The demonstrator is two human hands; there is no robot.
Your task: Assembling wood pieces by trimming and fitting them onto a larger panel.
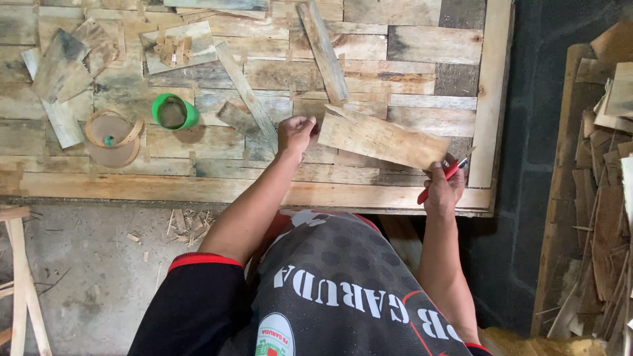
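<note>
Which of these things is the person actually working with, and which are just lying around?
In hand:
- wooden board, gripped by the left hand
- red-handled tool in the right hand

Lying about:
- green cup
- tape roll
- loose slats
- scrap pile

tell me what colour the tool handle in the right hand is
Red; the tool in the right hand shows best in the head view.

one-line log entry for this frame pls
left hand: grips end of wood plank | right hand: holds red-handled tool at plank's other end | plank: on slatted wood panel | green cup: left, apart
</note>
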